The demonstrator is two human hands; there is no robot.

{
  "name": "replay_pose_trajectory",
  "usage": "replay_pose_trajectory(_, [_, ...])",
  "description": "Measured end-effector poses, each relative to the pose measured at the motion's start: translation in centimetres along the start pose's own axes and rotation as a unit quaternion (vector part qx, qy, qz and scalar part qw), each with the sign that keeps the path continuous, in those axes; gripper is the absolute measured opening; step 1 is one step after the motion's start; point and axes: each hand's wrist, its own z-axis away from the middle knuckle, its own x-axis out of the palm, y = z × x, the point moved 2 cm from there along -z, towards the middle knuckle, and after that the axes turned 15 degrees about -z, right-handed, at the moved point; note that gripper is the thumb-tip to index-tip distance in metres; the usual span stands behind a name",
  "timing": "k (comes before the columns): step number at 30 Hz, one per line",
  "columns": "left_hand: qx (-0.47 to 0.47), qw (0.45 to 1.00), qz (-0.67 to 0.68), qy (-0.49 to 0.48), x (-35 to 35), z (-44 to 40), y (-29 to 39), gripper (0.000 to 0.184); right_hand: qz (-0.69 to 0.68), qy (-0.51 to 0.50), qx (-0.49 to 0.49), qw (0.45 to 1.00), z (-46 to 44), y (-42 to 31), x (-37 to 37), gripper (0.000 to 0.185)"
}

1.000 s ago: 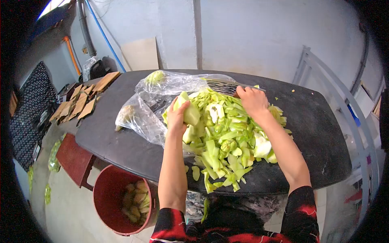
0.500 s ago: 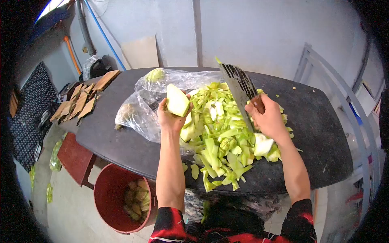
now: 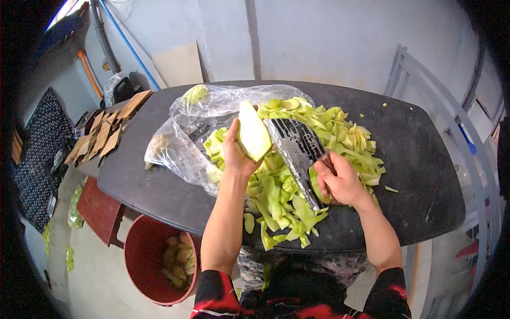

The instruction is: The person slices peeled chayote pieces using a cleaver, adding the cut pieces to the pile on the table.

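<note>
A pale green peeled vegetable (image 3: 253, 134) is held upright in my left hand (image 3: 237, 154), its fingers wrapped round the lower left side. My right hand (image 3: 340, 179) grips the brown handle of a wide cleaver (image 3: 295, 154). The blade, dark and wet-looking with pale streaks, slants just right of the vegetable, over the pile. Beneath both hands spreads a heap of green peelings and pieces (image 3: 348, 139). A clear plastic bag (image 3: 180, 159) lies left of and behind the heap, with a whole vegetable (image 3: 196, 95) at its back corner.
The dark table (image 3: 419, 175) has a curved edge. Below its front left edge stands a red bin (image 3: 139, 266) holding vegetable pieces, beside a red stool (image 3: 100, 208). Cardboard pieces (image 3: 106, 130) lie at the left. Grey metal rails (image 3: 451, 119) stand at the right.
The cleaver has come left from the pile's back right, its blade now beside the vegetable. My left hand has raised the vegetable and turned it, moving slightly right.
</note>
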Motion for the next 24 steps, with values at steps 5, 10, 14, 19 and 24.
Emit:
replay_pose_trajectory(5, [0.003, 0.996, -0.001, 0.084, 1.3, -0.1, -0.9, 0.049, 0.038, 0.001, 0.022, 0.999, 0.3, 0.4, 0.2, 0.029])
replay_pose_trajectory(10, [0.015, 0.996, -0.015, 0.085, 1.6, 0.0, -1.1, 0.051, 0.069, 0.018, 0.015, 0.997, 0.3, 0.0, 0.3, 0.029])
replay_pose_trajectory(14, [0.018, 0.994, -0.038, 0.104, 1.9, 0.1, -1.0, 0.052, 0.074, 0.032, 0.005, 0.997, 0.3, 0.4, 0.0, 0.03])
replay_pose_trajectory(19, [0.02, 0.992, -0.072, 0.099, 1.8, 0.5, -0.5, 0.05, 0.095, 0.047, -0.031, 0.994, 0.1, 0.4, -0.6, 0.03])
replay_pose_trajectory(24, [0.029, 0.989, -0.079, 0.121, 3.1, 0.6, -0.3, 0.052, 0.082, 0.055, -0.04, 0.994, 0.0, 0.6, -0.8, 0.029])
